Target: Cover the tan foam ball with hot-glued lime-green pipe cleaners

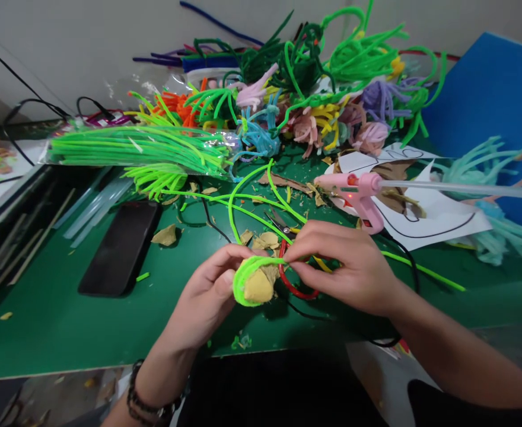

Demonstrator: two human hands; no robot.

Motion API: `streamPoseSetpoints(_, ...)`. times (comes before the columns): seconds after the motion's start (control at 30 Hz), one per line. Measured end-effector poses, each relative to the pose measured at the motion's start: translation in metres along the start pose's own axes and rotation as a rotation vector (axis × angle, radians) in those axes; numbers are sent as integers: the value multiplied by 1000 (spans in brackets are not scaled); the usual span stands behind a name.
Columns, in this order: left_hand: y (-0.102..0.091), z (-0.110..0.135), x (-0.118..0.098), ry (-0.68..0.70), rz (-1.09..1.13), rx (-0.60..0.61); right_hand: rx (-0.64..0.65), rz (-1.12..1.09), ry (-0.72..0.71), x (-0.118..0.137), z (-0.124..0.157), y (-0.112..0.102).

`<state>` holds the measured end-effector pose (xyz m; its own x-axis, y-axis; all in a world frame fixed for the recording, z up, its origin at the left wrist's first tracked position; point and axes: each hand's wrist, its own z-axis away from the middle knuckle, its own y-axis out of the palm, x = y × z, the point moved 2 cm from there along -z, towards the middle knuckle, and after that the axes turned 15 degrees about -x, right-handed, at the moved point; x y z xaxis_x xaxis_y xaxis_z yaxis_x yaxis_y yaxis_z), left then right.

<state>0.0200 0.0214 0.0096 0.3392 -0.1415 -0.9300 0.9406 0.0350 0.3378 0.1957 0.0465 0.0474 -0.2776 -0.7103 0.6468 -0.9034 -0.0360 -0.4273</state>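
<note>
My left hand (219, 279) grips a small tan piece (259, 286), perhaps crumpled paper or foam, partly wrapped in bright green pipe cleaner. My right hand (327, 255) pinches the end of that green pipe cleaner (243, 276) between thumb and fingertips, to the right of the piece. Just behind my fingers lie scissors (297, 292) with red handles, partly hidden by my right hand. Loose green pipe cleaners (231, 207) curve across the table beyond my hands. A pink hot glue gun (354, 193) rests further back on the right, a clear glue stick in its rear.
A black phone (118, 249) lies on the green table (56, 332) at left, near clear glue sticks (101, 204). Bagged green pipe cleaners (140, 145) and many coloured bundles (261, 133) line the back. White paper cutouts (448, 216) and a blue board (501, 107) are on the right.
</note>
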Motion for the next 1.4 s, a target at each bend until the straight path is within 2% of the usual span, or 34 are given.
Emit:
streamPoseSetpoints(0.17,0,0,3,-74,38,-45,-3,13,-60,0,1,4)
streamPoseSetpoints(0.3,4,-1,3,-93,47,-85,-46,62,-54,-4,1,3)
streamPoseSetpoints(0.4,5,-2,2,-85,-15,-88,-82,110,-34,-8,1,1)
streamPoseSetpoints(0.47,5,-3,4,-64,-91,-49,-97,139,-18,-10,0,-1)
streamPoseSetpoints(0.63,3,-1,7,91,-355,67,-43,181,-6,-14,0,0)
streamPoseSetpoints(0.8,9,2,1,386,-764,43,-24,218,-35,-14,1,2)
streamPoseSetpoints(0.97,15,1,-1,477,-1041,-32,-37,255,-59,-13,3,2)
streamPoseSetpoints(1.17,20,-1,-3,560,-1102,-86,-45,297,-53,-12,3,3)
streamPoseSetpoints(1.4,22,-3,-4,528,-1039,-66,-55,314,-35,-13,3,2)
